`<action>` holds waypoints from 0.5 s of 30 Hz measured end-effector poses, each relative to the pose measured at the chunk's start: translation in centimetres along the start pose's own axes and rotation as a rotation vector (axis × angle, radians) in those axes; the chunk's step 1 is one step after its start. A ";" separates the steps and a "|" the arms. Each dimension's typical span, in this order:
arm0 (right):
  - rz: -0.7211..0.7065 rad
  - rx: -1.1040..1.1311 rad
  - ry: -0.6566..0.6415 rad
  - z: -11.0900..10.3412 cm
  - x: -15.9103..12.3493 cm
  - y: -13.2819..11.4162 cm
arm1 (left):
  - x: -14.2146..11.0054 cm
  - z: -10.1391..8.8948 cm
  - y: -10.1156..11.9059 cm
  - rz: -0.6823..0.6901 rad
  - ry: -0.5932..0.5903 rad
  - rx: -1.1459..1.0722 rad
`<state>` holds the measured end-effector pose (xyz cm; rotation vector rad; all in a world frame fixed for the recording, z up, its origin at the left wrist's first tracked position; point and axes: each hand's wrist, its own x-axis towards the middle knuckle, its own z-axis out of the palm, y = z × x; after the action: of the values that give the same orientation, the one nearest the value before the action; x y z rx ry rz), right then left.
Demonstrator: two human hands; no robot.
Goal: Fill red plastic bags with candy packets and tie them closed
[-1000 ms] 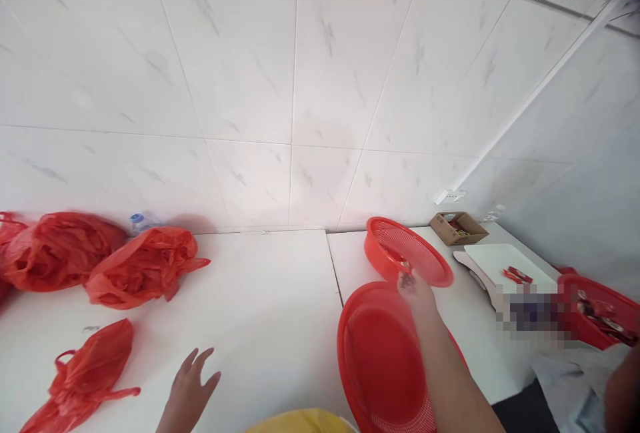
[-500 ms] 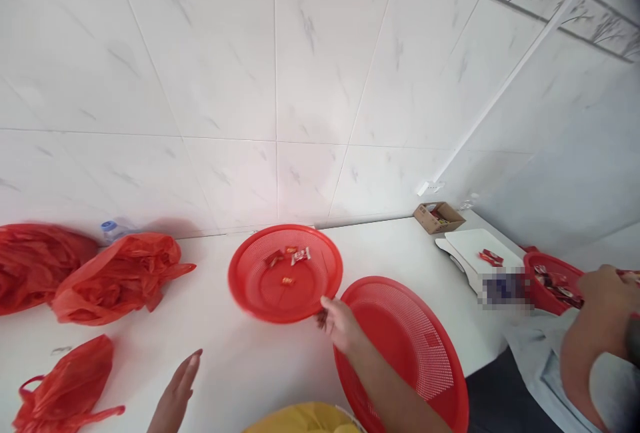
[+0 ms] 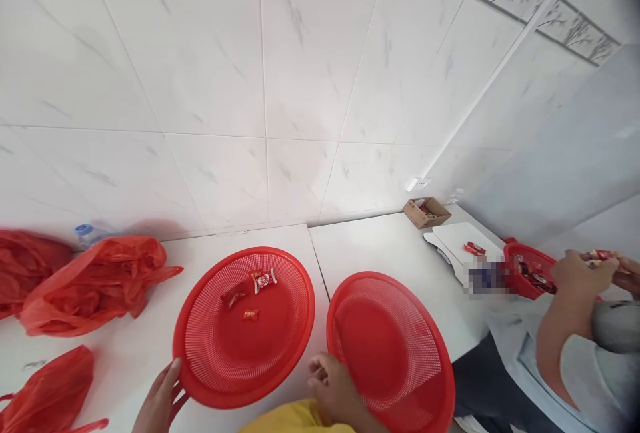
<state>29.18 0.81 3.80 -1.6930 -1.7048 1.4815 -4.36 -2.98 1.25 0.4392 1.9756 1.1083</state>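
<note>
A round red mesh basket [image 3: 220,359] lies on the white table in front of me, with three small red sweet wrappers [image 3: 253,283] in it. My left hand [image 3: 159,401] touches its near left rim, thumb and fingers apart around the edge. My right hand [image 3: 333,387] rests at its near right rim with the fingers curled loosely; nothing shows in them. A second red mesh basket [image 3: 395,353] lies just to the right, with nothing in it.
Red plastic bags [image 3: 95,283] and a water bottle [image 3: 85,233] lie at the left by the tiled wall. At the right a person [image 3: 575,326] holds sweets over a third red basket [image 3: 527,269]; a white scale [image 3: 463,249] and a small cardboard box [image 3: 425,211] stand beyond.
The basket with the sweets has come from the far right to the table in front of me. My left hand has reached its rim. My right hand has drawn back along the rim.
</note>
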 end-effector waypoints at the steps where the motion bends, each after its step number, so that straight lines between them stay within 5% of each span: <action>1: -0.061 -0.138 0.057 -0.4 -0.4 0.5 | 0.3 0.0 -0.2 -0.051 -0.064 -0.064; 4: -0.069 -0.361 0.085 -1.4 -1.5 1.8 | 1.3 0.1 -1.0 -0.140 -0.149 -0.160; 9: 0.072 -0.492 0.132 -2.7 -2.3 2.5 | 1.7 0.3 -0.9 -0.116 -0.140 -0.114; 15: 0.059 -0.653 0.173 -3.7 -0.7 2.5 | 0.6 0.8 -0.1 -0.060 -0.105 -0.021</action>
<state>33.71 1.18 3.65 -2.1128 -2.1978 0.7934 -4.09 -2.20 0.59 0.4160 1.8717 1.0465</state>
